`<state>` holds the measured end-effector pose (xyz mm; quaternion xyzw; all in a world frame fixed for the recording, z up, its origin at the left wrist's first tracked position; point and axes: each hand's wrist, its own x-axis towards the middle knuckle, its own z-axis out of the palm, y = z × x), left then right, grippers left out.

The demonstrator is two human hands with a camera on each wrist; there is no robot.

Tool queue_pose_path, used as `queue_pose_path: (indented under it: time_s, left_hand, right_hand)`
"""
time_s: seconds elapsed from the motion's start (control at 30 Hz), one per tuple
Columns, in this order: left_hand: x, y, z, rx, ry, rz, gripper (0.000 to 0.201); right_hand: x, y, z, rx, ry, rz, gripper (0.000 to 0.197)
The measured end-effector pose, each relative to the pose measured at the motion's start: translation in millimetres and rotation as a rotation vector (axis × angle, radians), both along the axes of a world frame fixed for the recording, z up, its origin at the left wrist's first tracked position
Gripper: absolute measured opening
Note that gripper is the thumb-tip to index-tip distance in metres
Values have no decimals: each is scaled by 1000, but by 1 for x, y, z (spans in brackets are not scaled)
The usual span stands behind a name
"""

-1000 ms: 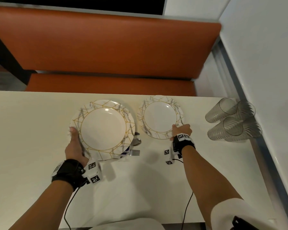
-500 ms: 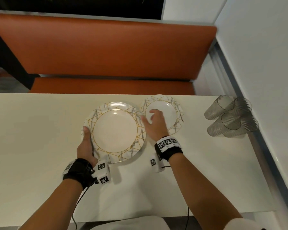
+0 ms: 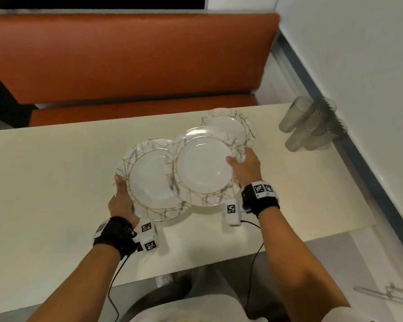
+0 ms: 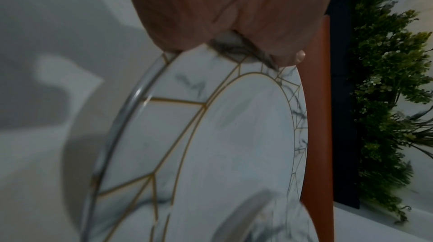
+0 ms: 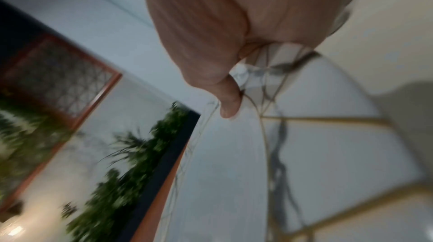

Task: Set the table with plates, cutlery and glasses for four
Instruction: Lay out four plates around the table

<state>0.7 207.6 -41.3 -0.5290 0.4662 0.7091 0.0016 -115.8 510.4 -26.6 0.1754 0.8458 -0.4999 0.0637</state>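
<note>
Holding a marbled, gold-lined plate in each hand, the person has both lifted off the pale surface. The left hand pinches the left plate at its near-left rim, thumb on top and the other fingers hidden beneath. The right hand grips the right plate at its right rim in the same way, thumb over the edge. The right plate's left edge overlaps the left plate from above; whether they touch I cannot tell.

Each plate hangs from a single rim pinch, so I judge the main risk to be a tilt: the unsupported far side could drop and the glazed rim slide out of the fingers. If the hands part carelessly, the overlapping rims might knock or scrape. A smaller plate lies on the surface just beyond the right plate, close enough to be clipped on the way down. Further right, stacked tumblers lie on their sides near the wall; a wide swing could set them rolling.
</note>
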Motion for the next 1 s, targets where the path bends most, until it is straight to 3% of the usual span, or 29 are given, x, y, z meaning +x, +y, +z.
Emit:
queue_pose_path:
  time_s: [0.13,0.4,1.0]
  left_hand:
    - [24,-14,-7,-43,-45,-11,95]
    - [59,-26,-18,-34,-56,-15,92]
    - [67,-6,-15,-83,-85,-36,96]
  right_hand:
    - [54,47,-24,17,-34,-214,38]
    - [140,90,-74,7,-163,-511,41]
    - [149,110,-109,179,-258,-503,61]
